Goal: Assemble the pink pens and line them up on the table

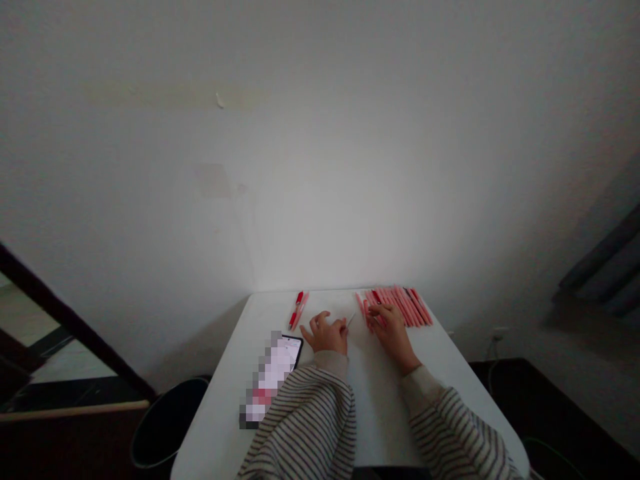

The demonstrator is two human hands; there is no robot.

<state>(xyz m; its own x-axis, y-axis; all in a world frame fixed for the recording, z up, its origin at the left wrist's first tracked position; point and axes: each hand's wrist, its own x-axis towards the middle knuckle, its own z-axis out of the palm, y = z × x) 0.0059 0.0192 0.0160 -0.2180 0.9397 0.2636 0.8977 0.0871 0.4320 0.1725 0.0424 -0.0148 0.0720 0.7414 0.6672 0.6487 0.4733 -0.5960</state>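
My left hand [327, 335] is over the middle of the table, thumb and forefinger pinched on a thin whitish stick [351, 319] like a pen refill. Its other fingers are spread. To the right, my right hand [394, 337] has its fingertips closed at the left end of a row of pink pens [403, 307], around a pink pen [367, 312] that they partly hide. Several slim pens lie side by side in that row, some with darker red parts. Beyond my left hand, a red pen [292, 321] lies beside a paler pink piece.
A phone [299, 348] with a lit, partly blurred screen lies left of my left forearm. The white table [220, 393] meets the wall [330, 200] at its far edge. A dark bin [167, 420] stands on the floor at left. A wall socket [499, 333] with a cable is at right.
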